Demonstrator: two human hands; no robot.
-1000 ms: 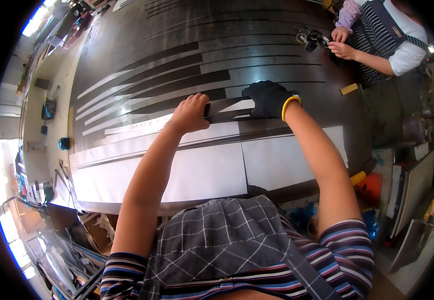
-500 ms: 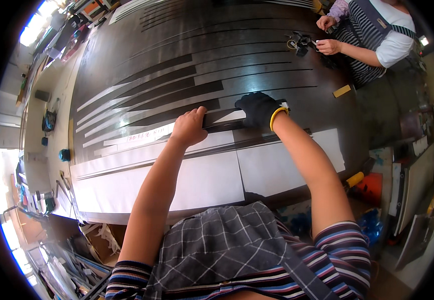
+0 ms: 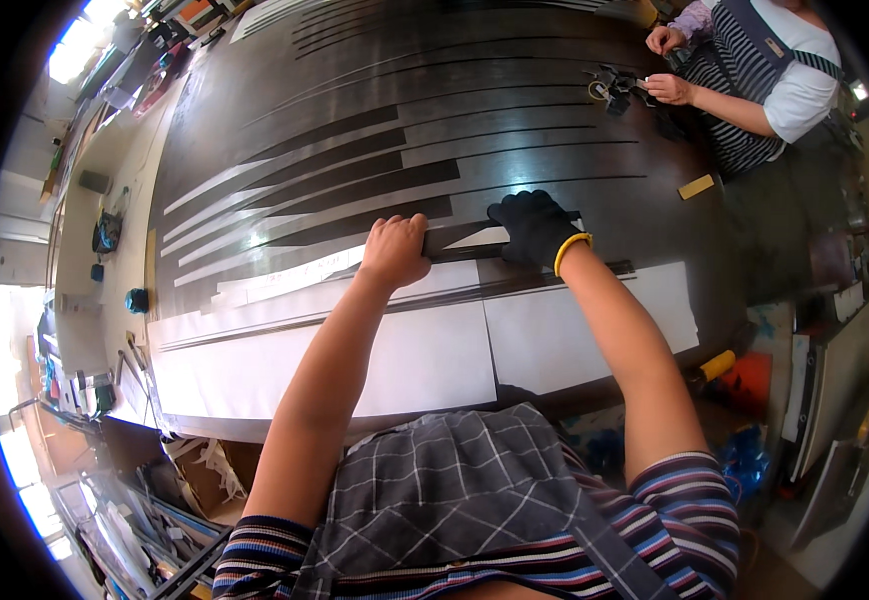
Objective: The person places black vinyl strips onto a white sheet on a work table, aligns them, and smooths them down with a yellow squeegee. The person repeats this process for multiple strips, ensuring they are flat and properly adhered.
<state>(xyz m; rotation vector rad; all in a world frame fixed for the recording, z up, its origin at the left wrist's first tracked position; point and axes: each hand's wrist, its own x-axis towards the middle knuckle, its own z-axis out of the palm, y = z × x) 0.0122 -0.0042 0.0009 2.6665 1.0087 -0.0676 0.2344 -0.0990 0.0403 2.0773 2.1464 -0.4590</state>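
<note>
My bare left hand (image 3: 397, 250) is closed over a long dark strip (image 3: 445, 243) above the near part of the table. Beyond that hand to the left runs a white strip (image 3: 285, 280) with writing on it. My right hand (image 3: 538, 228), in a black glove with a yellow cuff, is closed on the same dark strip farther right. A white pointed patch (image 3: 480, 237) shows between my hands. Below them, thin dark strips (image 3: 435, 298) lie across white sheets (image 3: 405, 350). My palms and the undersides of my fingers are hidden.
Several dark and white tapered strips (image 3: 355, 185) lie side by side on the dark table (image 3: 515, 100). At the far right a co-worker's hands (image 3: 670, 88) handle small black parts (image 3: 615, 85). A yellow block (image 3: 696, 187) lies near the right edge. A yellow-handled tool (image 3: 718, 365) is at the near right corner.
My left hand has slid a little to the right along the dark strip. My right hand stays on the strip, and the whole view has shifted slightly.
</note>
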